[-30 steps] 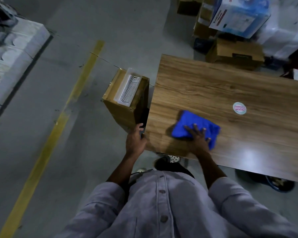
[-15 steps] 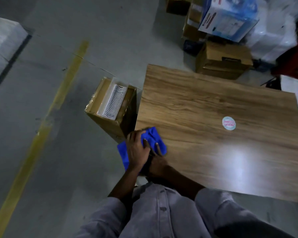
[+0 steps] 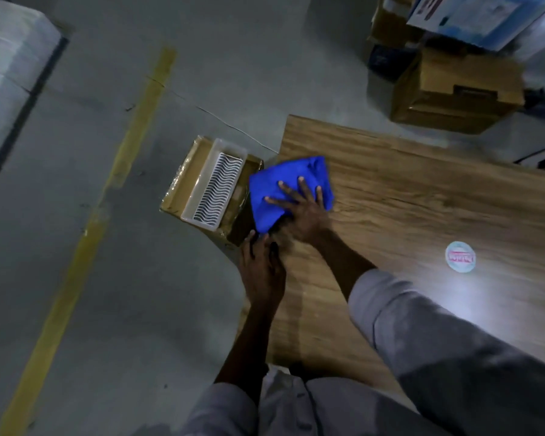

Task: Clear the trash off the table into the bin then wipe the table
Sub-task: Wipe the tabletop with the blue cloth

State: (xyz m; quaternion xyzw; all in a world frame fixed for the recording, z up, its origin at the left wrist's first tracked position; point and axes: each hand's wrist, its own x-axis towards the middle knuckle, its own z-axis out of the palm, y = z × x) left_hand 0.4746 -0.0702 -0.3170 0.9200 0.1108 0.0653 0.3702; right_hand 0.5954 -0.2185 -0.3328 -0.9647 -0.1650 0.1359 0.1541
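Note:
A blue cloth [image 3: 274, 187] lies at the left edge of the wooden table [image 3: 422, 190], partly hanging past it. My right hand [image 3: 299, 206] presses flat on the cloth with fingers spread. My left hand [image 3: 261, 265] rests at the table's left edge just below the cloth, fingertips touching the cloth's lower corner. A cardboard box bin [image 3: 189, 180] stands on the floor right beside that edge, with a white plastic tray [image 3: 216, 184] of ribbed items in it. A round sticker [image 3: 460, 257] sits on the tabletop to the right.
Cardboard boxes [image 3: 453, 89] and a blue-and-white carton [image 3: 472, 14] are stacked beyond the table's far side. A yellow line [image 3: 107, 190] runs across the grey floor on the left. White wrapped goods [image 3: 10, 58] fill the top left corner.
The right hand has slid the cloth from the table's near left corner up along the left edge. The left hand stayed by the edge, now below the cloth.

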